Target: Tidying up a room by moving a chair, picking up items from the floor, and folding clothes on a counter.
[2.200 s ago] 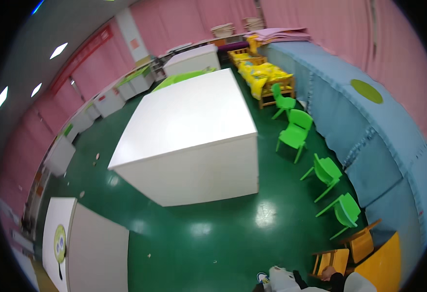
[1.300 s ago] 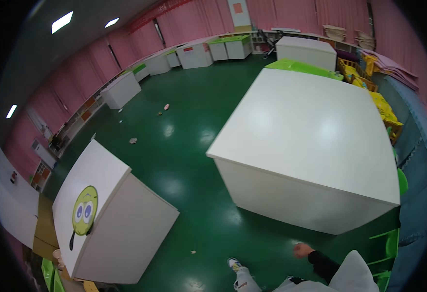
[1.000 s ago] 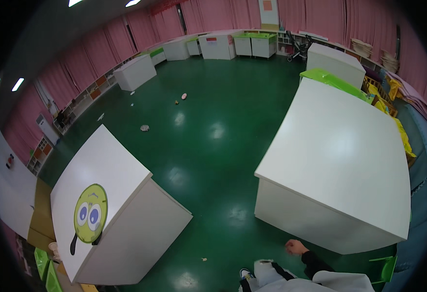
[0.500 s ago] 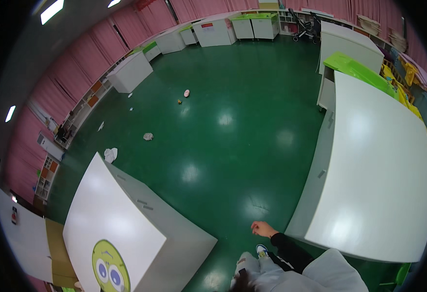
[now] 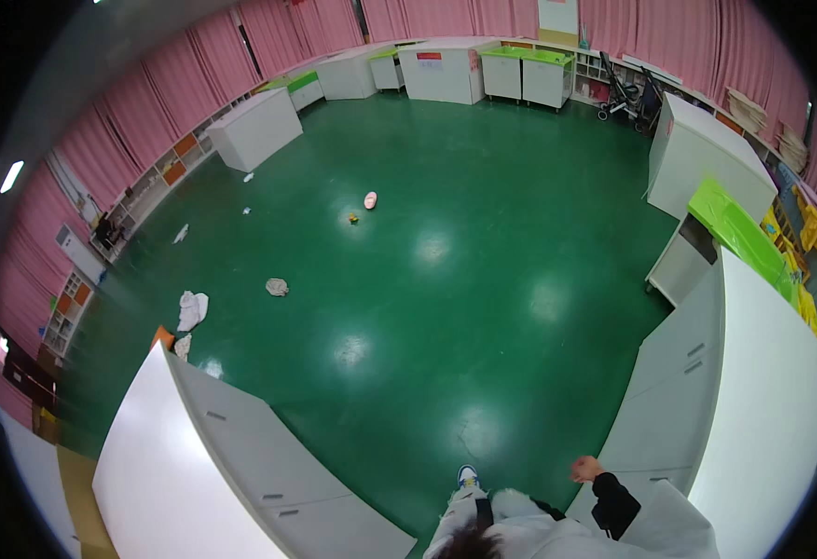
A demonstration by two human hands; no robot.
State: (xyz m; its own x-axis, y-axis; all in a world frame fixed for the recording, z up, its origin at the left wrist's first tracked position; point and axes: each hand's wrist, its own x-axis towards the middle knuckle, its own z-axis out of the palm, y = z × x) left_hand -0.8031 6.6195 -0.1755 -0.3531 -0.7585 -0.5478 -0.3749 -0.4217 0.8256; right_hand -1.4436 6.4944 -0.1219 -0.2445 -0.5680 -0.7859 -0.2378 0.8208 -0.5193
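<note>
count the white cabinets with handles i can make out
2: the near left cabinet, lower left, and the near right cabinet, lower right, by the right hand. Farther cabinets may have some hidden or too small to tell.

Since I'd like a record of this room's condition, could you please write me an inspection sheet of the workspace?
Surface: glossy green floor, reflecting lights.
Things at hand: white cabinet on the right, with handles on its doors, nearest the right hand.
Clutter: white cloth-like item, grayish crumpled item and pink rounded item on the floor.
Hands: no item seen in the right hand; finger pose and cabinet contact unclear. Left hand not in view.
Cables: nothing seen.
Surroundings: pink curtains, a stroller by the far shelving, and a bright green tray-like top beyond the right cabinet.
</note>
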